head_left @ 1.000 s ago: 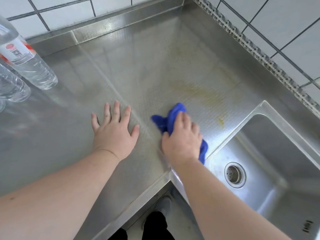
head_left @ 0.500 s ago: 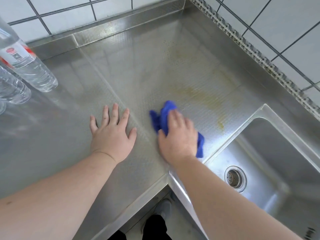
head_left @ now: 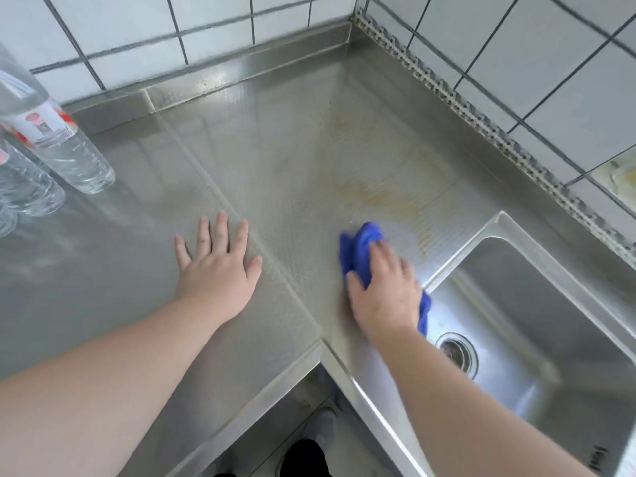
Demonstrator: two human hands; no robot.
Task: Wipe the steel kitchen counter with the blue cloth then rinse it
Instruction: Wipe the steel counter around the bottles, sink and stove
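Nearest me, my right hand (head_left: 385,290) presses down on the crumpled blue cloth (head_left: 359,251), fingers curled over it, on the steel corner worktop (head_left: 292,166) just beside the rim of the steel sink basin (head_left: 537,304). The cloth's long axis runs from near-right to far-left. My left hand (head_left: 220,266) lies flat, fingers spread. Farther left stand clear plastic water bottles (head_left: 58,142).
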